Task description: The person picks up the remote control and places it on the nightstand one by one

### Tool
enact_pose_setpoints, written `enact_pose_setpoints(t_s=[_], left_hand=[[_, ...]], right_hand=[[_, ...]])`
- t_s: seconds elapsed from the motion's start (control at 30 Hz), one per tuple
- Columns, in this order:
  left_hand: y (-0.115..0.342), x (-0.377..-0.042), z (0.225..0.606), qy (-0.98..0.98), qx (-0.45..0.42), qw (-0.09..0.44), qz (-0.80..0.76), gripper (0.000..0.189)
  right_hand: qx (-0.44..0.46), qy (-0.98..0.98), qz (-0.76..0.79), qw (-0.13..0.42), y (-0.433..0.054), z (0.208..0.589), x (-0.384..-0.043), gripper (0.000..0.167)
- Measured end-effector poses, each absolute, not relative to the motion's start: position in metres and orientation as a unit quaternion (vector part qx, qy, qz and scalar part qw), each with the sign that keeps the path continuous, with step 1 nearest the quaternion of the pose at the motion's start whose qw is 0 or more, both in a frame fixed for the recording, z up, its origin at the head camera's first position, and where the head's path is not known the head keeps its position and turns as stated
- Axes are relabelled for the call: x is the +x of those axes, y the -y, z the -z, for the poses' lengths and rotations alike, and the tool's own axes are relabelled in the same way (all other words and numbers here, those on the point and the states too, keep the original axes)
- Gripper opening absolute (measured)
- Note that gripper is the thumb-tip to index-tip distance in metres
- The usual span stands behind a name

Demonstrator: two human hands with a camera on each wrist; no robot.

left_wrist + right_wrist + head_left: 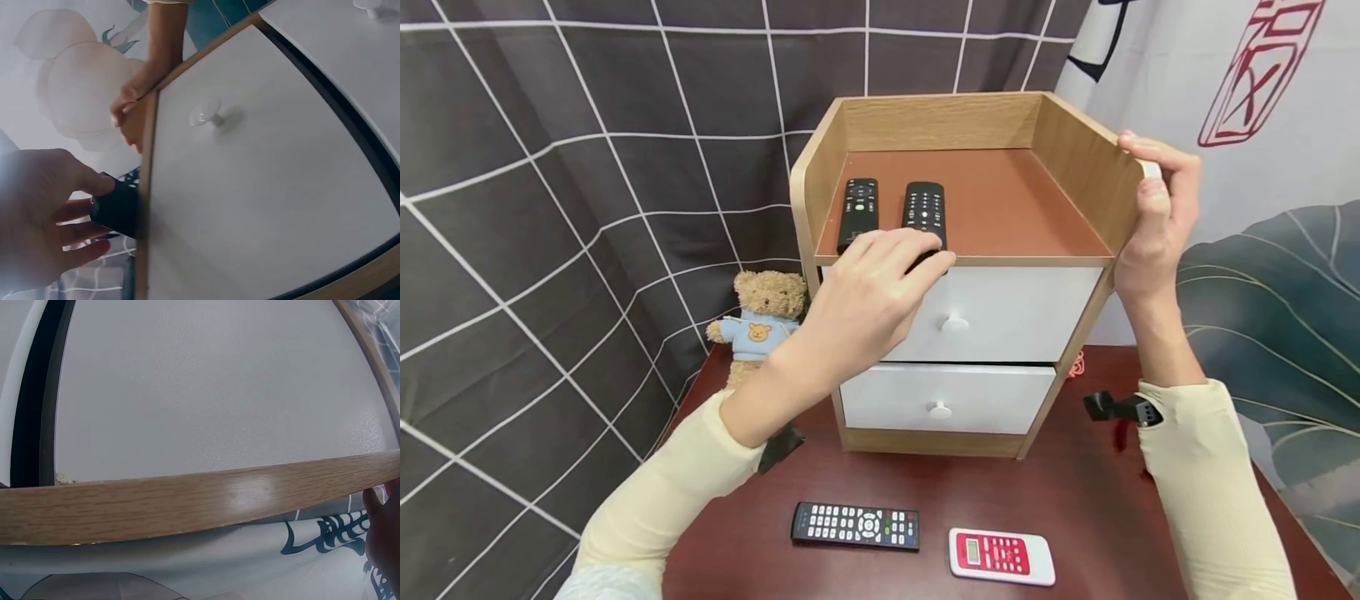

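A small wooden cabinet with two white drawers has a brown, raised-edged top. My left hand is at the top's front edge, pinching the near end of a black remote control. In the left wrist view, this remote's end sticks out past the edge, between thumb and fingers. Left of it, a second black remote control lies on the top. My right hand grips the cabinet's right side panel, thumb near its front edge; in the right wrist view, only part of that hand shows.
On the dark red table, a black remote with white buttons and a white-and-red remote lie before the cabinet. A teddy bear in blue sits at its left. A grid-patterned curtain hangs behind.
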State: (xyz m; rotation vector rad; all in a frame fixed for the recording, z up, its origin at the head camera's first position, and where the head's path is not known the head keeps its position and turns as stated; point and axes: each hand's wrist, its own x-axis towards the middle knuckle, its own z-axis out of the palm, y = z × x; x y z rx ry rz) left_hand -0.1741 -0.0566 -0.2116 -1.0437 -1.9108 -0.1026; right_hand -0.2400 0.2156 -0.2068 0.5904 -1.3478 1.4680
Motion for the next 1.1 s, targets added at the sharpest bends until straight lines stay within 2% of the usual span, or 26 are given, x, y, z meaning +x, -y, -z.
enact_pose_setpoints(t_s=[0.33, 0.83, 0.97, 1.1], left_hand=[[0.055, -0.196, 0.214, 0.806, -0.389, 0.446, 0.019, 0.032], [0.055, -0.205, 0.217, 0.807, -0.395, 0.437, 0.044, 0.035], [0.058, -0.206, 0.220, 0.793, -0.404, 0.451, 0.063, 0.038], [0.061, -0.204, 0.225, 0.755, -0.430, 0.487, 0.090, 0.038]], right_hand=[[0.248, 0.557, -0.609, 0.507, -0.215, 0.208, -0.241, 0.033], [0.259, 0.563, -0.606, 0.498, -0.219, 0.208, -0.243, 0.031], [0.262, 0.565, -0.606, 0.494, -0.219, 0.208, -0.243, 0.032], [0.262, 0.564, -0.606, 0.495, -0.218, 0.207, -0.243, 0.032]])
